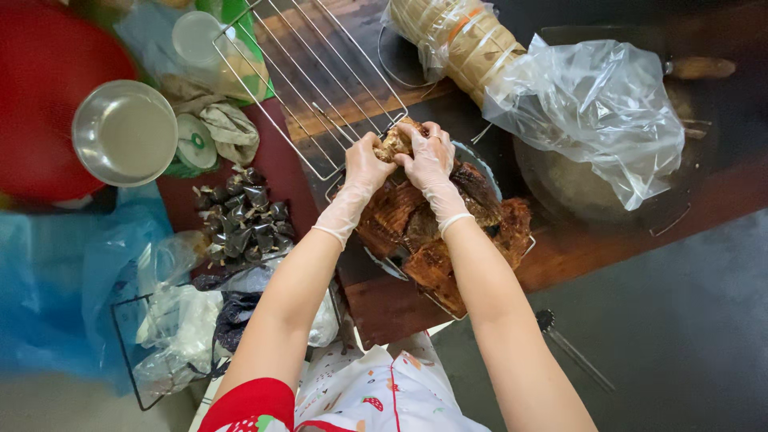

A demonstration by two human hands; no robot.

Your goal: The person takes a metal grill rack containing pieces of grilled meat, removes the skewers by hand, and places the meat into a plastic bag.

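- both gloved hands close together on a light brown chunk of roasted meat (398, 141), fingers curled around it from either side.
- left hand (366, 164) wears a thin clear glove; its fingers are pressed against the left side of the chunk, thumb tucked near the top.
- right hand (430, 160), gloved the same way, wraps the chunk from the right, knuckles up, fingertips touching those of the other hand.
- that chunk sits at the far end of a large dark roast (436, 232), deep brown and glossy, which lies on a small wire rack (384, 266) over a dark wooden table (576, 248).
- a bigger wire grill rack (312, 72) lies tilted just beyond the hands, its near corner close to the chunk.
- to the right, a crumpled clear plastic bag (596, 104) covers most of a round dark pan (560, 188).
- behind it, a stack of pale brown cones in a plastic sleeve (460, 40) lies at an angle.
- on the left, a heap of small dark shelled pieces (248, 216) rests on a red surface, near a shiny metal bowl (125, 132) that stands on a red round tray (48, 80).
- a blue plastic bag (56, 280) and clear bags (180, 320) crowd the lower left.
- below the arms shows an apron with a fruit print (376, 396) and a red sleeve (252, 404).
- the floor at right is dark grey (680, 336); a slim metal utensil (568, 344) lies on it near the table edge.
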